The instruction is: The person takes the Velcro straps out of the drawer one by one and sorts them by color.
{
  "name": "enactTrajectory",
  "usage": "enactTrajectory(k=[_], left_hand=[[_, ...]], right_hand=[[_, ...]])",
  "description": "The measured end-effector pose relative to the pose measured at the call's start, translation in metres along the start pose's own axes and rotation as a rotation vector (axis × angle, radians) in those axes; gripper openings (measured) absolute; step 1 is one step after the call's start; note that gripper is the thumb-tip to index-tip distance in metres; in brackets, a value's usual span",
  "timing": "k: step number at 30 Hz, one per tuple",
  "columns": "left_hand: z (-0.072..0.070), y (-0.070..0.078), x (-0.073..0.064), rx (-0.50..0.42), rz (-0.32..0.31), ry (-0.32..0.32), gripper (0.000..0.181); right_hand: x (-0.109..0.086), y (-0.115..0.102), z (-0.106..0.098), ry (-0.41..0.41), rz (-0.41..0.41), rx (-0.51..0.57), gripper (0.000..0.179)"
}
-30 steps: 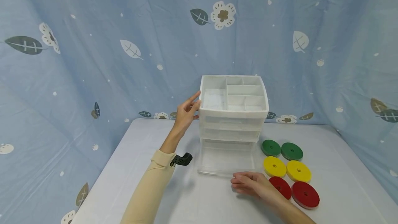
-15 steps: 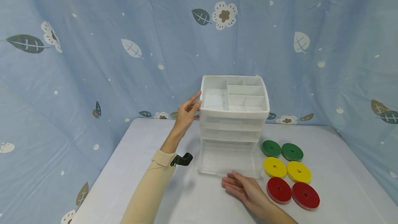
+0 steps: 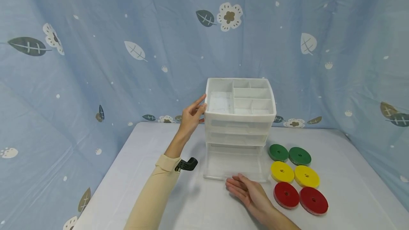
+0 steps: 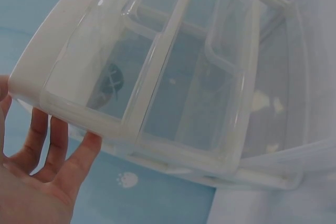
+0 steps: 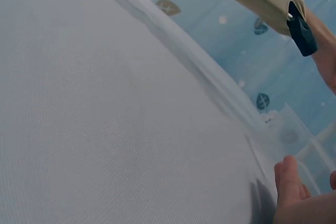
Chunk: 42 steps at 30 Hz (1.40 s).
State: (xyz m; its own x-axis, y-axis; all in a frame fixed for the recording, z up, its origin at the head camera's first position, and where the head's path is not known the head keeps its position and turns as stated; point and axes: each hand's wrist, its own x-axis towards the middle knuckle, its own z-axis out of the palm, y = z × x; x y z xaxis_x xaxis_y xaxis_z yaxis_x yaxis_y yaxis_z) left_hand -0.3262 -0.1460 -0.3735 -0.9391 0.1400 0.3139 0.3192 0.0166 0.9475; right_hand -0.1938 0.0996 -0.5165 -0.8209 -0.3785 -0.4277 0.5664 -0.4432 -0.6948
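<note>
A white plastic drawer unit (image 3: 240, 117) with a divided top tray stands at the back of the table. Its lowest clear drawer (image 3: 234, 164) is pulled out toward the person, with nothing seen inside it. At the unit's upper left side, my left hand (image 3: 191, 114) rests its fingertips; in the left wrist view, the spread fingers (image 4: 79, 161) touch the side by the closed upper drawers (image 4: 194, 93). My right hand (image 3: 250, 194) is at the open drawer's front edge, palm turned left and fingers extended, gripping nothing. The right wrist view catches only its fingers (image 5: 287, 179) beside the clear plastic.
Right of the drawer sit flat round rolls with centre holes, in pairs: green (image 3: 299, 156), yellow (image 3: 306, 176) and red (image 3: 314, 201). A white cloth covers the table (image 3: 153, 144). A blue patterned curtain (image 3: 172, 27) hangs close behind the unit.
My right hand has moved left along the drawer's front edge, away from the red rolls, and turned its palm more upward. My left hand stays on the unit's side.
</note>
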Motion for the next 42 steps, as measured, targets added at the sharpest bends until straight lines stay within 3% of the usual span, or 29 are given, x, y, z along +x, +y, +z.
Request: enactTrajectory(k=[14, 29, 42], left_hand=[[0.001, 0.002, -0.003, 0.005, -0.003, 0.004, 0.047], [0.001, 0.000, -0.002, 0.007, 0.021, -0.001, 0.047], [0.001, 0.002, -0.003, 0.014, 0.012, 0.000, 0.048]], right_hand=[[0.010, -0.001, 0.012, 0.031, -0.067, 0.031, 0.072], [0.043, -0.014, 0.020, 0.058, -0.157, 0.022, 0.052], [0.073, -0.040, 0.017, 0.067, -0.170, 0.000, 0.046]])
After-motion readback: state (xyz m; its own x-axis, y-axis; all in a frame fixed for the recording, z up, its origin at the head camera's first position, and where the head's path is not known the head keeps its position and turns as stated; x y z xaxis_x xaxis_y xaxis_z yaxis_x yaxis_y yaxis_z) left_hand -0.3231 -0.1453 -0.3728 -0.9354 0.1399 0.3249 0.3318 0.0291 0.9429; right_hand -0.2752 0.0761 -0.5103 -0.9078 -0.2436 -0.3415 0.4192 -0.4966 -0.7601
